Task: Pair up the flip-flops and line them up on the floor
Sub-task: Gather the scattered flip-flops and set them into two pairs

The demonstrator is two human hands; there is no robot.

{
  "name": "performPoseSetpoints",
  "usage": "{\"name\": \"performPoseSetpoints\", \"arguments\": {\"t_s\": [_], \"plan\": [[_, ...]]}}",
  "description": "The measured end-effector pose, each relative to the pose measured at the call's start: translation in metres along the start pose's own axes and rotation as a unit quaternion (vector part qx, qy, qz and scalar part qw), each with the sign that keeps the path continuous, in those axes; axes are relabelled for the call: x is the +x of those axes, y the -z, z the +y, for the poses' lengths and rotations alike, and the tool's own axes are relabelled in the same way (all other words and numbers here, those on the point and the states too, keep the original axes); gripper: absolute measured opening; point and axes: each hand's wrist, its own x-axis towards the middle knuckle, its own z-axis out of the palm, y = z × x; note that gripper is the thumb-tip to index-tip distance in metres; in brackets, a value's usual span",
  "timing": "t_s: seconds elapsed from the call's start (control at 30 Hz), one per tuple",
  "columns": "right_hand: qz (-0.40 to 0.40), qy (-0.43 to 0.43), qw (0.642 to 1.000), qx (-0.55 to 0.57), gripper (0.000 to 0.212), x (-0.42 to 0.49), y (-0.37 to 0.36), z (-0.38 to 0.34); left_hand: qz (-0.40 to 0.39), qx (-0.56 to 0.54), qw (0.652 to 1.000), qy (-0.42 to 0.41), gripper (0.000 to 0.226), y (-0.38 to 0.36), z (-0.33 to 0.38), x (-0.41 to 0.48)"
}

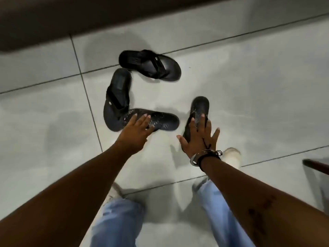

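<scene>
Four black flip-flops on the grey tiled floor [249,86].

Two with straps up: far flip-flop [149,65] and left flip-flop [116,97]. Two flipped over, bumpy bottoms up: one [160,120] under left hand [137,132], one [197,113] under right hand [199,138]. Fingers of both hands spread flat, grasping nothing. Left flip-flop and middle one touching.

The left hand [136,132] covers the near edge of one patterned flip-flop [160,120]; contact cannot be told. The right hand [199,138] hides the lower half of a second patterned one [199,107]. A strapped flip-flop [116,97] has its toe tucked under the first. White shoes [231,155] are blurred. Dark furniture [316,165] is cut off at right.
</scene>
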Motion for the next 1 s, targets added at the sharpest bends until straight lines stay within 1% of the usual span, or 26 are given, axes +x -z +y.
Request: {"name": "performPoseSetpoints", "arguments": {"t_s": [0.07,0.13,0.2,0.27,0.37,0.43,0.5,0.53,0.6,0.67,0.7,0.73,0.77,0.87,1.0], "plan": [[-0.009,-0.035,0.999,-0.003,0.079,0.016,-0.019,0.001,-0.017,0.022,1.0,-0.008,0.054,-0.014,0.0,0.018],[-0.035,-0.072,0.997,-0.004,0.075,0.029,-0.038,0.003,-0.013,0.051,0.998,-0.045,0.047,-0.028,0.001,0.032],[-0.042,-0.087,0.995,0.0,0.067,0.041,-0.052,0.001,-0.008,0.084,0.994,-0.069,0.046,-0.037,-0.002,0.046],[-0.038,-0.089,0.995,-0.007,0.055,0.051,-0.059,0.001,0.003,0.107,0.991,-0.074,0.046,-0.04,-0.006,0.056],[-0.045,-0.095,0.994,0.007,0.044,0.063,-0.066,0.002,0.053,0.133,0.984,-0.108,0.039,-0.045,-0.01,0.066],[-0.044,-0.098,0.994,0.019,0.044,0.067,-0.07,0.002,0.086,0.146,0.977,-0.131,0.032,-0.047,-0.008,0.068],[-0.041,-0.097,0.994,0.025,0.045,0.069,-0.07,0.002,0.104,0.149,0.975,-0.126,0.03,-0.047,-0.002,0.069],[-0.041,-0.096,0.994,0.03,0.045,0.069,-0.068,0.003,0.115,0.127,0.98,-0.106,0.028,-0.046,0.001,0.07],[-0.043,-0.086,0.995,0.034,0.044,0.068,-0.063,0.007,0.115,0.041,0.991,-0.046,0.028,-0.039,0.01,0.072],[-0.042,-0.082,0.995,0.045,0.045,0.071,-0.054,0.014,0.084,-0.053,0.995,0.024,0.044,-0.025,0.027,0.084],[-0.04,-0.085,0.994,0.048,0.046,0.074,-0.048,0.019,0.065,-0.088,0.992,0.066,0.054,-0.018,0.037,0.092],[-0.038,-0.089,0.995,0.038,0.047,0.079,-0.041,0.025,0.05,-0.115,0.987,0.1,0.058,-0.01,0.047,0.101],[-0.038,-0.093,0.995,0.021,0.048,0.083,-0.036,0.031,0.044,-0.141,0.981,0.123,0.054,-0.003,0.056,0.111],[-0.045,-0.082,0.996,-0.004,0.05,0.099,-0.019,0.056,0.063,-0.215,0.958,0.178,0.021,0.023,0.08,0.142],[-0.037,-0.022,0.999,0.0,0.051,0.108,-0.01,0.08,0.057,-0.294,0.926,0.232,0.017,0.043,0.113,0.174]]}}
